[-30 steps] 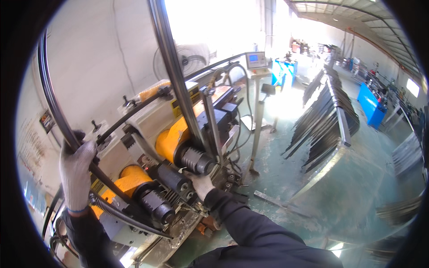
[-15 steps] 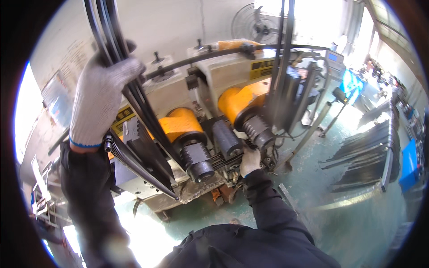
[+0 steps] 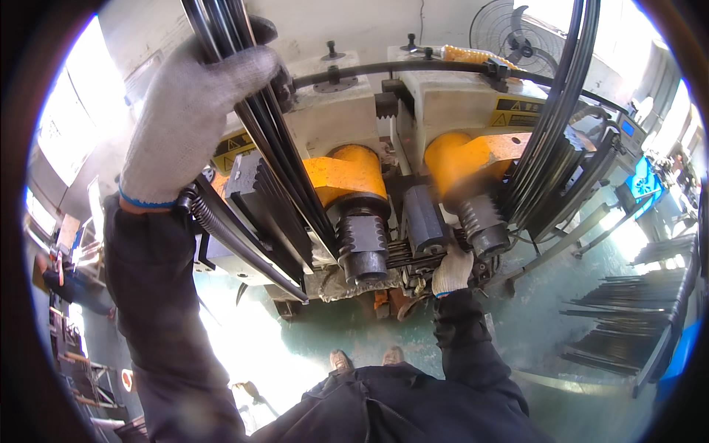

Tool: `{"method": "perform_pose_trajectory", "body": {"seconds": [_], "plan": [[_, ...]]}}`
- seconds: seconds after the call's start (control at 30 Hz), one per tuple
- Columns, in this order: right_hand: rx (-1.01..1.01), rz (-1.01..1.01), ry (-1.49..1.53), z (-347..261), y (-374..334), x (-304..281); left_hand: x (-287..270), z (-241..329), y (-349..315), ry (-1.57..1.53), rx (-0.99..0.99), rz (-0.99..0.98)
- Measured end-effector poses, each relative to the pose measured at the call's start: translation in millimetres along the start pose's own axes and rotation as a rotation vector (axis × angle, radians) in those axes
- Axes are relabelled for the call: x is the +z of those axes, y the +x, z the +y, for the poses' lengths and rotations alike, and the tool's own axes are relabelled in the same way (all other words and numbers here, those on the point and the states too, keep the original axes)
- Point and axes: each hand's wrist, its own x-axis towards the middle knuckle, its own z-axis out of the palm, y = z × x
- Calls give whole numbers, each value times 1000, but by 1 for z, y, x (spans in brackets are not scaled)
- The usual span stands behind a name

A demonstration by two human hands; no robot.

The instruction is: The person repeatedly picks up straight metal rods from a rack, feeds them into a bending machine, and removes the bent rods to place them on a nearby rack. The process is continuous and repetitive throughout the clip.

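My left hand, in a white knit glove, is closed round a bundle of long, thin black metal bars at the upper left. The bars slant down to a bending machine, past its left ribbed roller. Beyond the right roller, a similar bundle of bars rises steeply. My right hand, also gloved, reaches in low, just below a dark block between the rollers. Its fingertips are hidden, so I cannot tell what they grip.
Orange arms carry the rollers. Beside my left forearm runs a coiled hose. A stand with stacked dark bars is on the right. A fan stands behind the machine. My shoes show on the green floor.
My view has turned, so the machine appears farther right and my shoes have come into sight. My left hand keeps its hold on the bars; my right hand stays by the block.
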Motion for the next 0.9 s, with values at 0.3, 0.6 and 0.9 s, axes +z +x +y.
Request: {"method": "perform_pose_trajectory", "body": {"seconds": [0.3,0.6,0.9], "plan": [[-274,-79,-367,-17,-2,-6,-17,-13,5,262,23,-97],[-14,-65,-36,-1,0,-2,-3,-3,-1,154,-35,-21],[6,-54,-120,-21,-28,-15,-7,56,-72,132,-23,116]]}}
